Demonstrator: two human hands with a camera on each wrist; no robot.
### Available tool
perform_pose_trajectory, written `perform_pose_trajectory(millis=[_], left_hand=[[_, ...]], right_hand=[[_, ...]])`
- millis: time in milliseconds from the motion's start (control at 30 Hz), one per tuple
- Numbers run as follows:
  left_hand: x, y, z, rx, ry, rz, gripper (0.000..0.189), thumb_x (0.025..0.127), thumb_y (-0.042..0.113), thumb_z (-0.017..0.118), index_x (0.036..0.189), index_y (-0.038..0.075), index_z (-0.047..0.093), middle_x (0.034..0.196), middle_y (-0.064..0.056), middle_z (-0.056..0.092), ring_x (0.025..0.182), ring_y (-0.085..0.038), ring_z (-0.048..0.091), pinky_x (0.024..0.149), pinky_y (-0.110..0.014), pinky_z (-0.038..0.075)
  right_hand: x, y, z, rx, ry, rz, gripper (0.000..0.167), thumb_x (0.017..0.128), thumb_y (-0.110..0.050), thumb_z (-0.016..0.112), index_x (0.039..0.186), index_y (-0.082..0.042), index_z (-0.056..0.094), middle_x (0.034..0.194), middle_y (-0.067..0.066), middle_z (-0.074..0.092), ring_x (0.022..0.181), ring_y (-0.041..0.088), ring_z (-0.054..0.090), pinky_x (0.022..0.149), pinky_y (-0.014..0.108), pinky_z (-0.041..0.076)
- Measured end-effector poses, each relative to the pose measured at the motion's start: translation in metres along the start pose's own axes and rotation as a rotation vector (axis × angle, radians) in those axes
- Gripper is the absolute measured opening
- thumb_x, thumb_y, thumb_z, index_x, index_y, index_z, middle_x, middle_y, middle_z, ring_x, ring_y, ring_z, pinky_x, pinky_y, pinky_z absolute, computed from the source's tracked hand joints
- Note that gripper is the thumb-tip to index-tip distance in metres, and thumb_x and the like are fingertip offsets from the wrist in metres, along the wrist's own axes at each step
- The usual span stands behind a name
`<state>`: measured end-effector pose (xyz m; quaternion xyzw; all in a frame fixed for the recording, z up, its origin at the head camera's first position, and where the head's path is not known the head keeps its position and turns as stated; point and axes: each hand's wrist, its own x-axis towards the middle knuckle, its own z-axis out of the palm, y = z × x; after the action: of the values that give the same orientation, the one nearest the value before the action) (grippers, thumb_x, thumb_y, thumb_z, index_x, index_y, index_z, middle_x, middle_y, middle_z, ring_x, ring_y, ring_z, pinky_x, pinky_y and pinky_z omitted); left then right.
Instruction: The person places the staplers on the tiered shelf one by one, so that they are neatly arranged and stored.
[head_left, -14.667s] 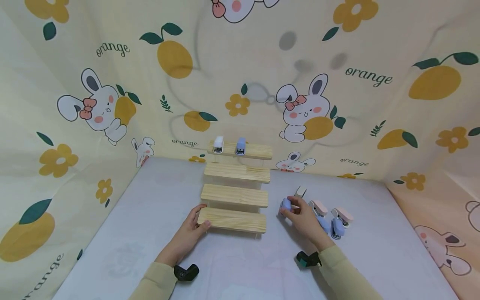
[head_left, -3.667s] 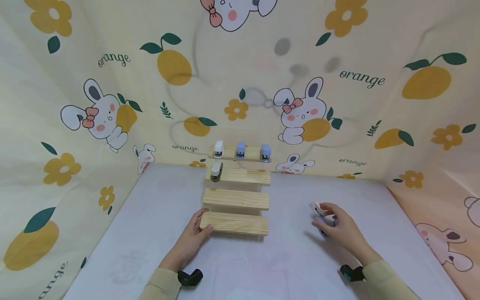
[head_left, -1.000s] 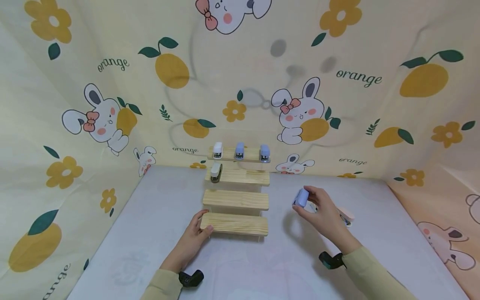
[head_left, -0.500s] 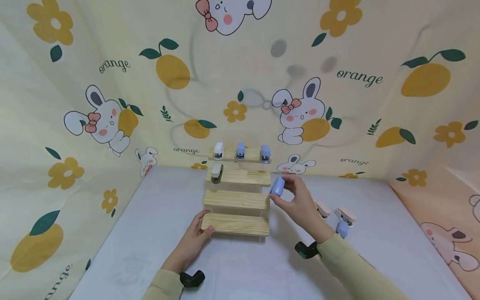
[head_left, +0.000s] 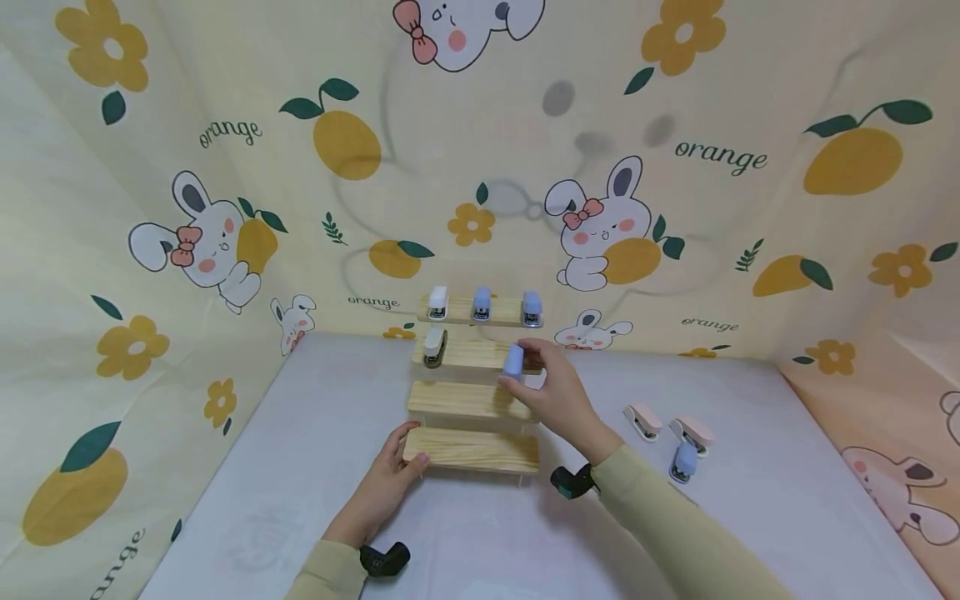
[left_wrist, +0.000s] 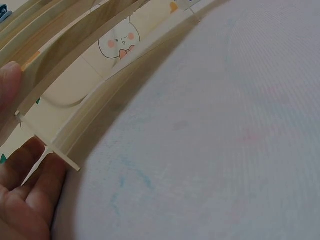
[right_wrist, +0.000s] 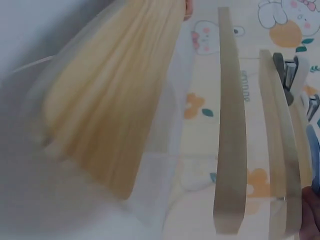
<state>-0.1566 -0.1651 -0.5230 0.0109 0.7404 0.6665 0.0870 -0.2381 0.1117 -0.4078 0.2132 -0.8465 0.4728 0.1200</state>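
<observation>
A four-tier wooden step shelf (head_left: 471,450) stands in the middle of the table. My left hand (head_left: 381,485) grips the left end of its lowest board, thumb on top and fingers behind. In the head view, my right hand (head_left: 562,398) pinches a small blue stapler (head_left: 513,362) over the right part of the second board from the top. That stapler (right_wrist: 313,152) shows only partly at the right wrist view's edge. Left on the same board sits a stapler with a pale top and dark base (head_left: 434,347). The top board carries a white stapler (head_left: 438,302) and two blue staplers (head_left: 482,303).
Right of the shelf, on the white table (head_left: 300,433), lie two pink staplers (head_left: 643,422) and a blue stapler (head_left: 683,461). A printed cloth (head_left: 420,183) rises behind and along both sides.
Since the oldest frame, a blue and a pale-topped stapler have joined the shelf. Lately my right hand has carried another blue stapler leftward from the table. The left hand keeps its grip.
</observation>
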Motion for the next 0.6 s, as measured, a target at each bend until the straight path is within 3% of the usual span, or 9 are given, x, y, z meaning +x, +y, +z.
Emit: perform_pose_trajectory(millis=[200,600], left_hand=[[0.001,-0.002,0.000,-0.001,-0.002,0.008,0.066,0.092,0.037,0.064,0.147,0.028,0.029,0.155,-0.011,0.029,0.138,-0.028,0.033,0.111,-0.050,0.025],[0.001,-0.001,-0.001,-0.023,-0.004,0.006,0.065,0.093,0.033,0.065,0.147,0.028,0.029,0.155,-0.008,0.030,0.138,-0.025,0.033,0.111,-0.049,0.025]], right_hand=[[0.010,-0.003,0.014,0.030,-0.023,0.015,0.059,0.082,-0.037,0.078,0.126,-0.012,0.049,0.117,-0.001,0.057,0.107,0.013,0.057,0.093,0.030,0.048],[0.017,-0.009,0.030,-0.003,0.021,0.069,0.055,0.082,-0.044,0.076,0.120,-0.012,0.053,0.114,-0.002,0.059,0.107,0.013,0.056,0.096,0.031,0.046]])
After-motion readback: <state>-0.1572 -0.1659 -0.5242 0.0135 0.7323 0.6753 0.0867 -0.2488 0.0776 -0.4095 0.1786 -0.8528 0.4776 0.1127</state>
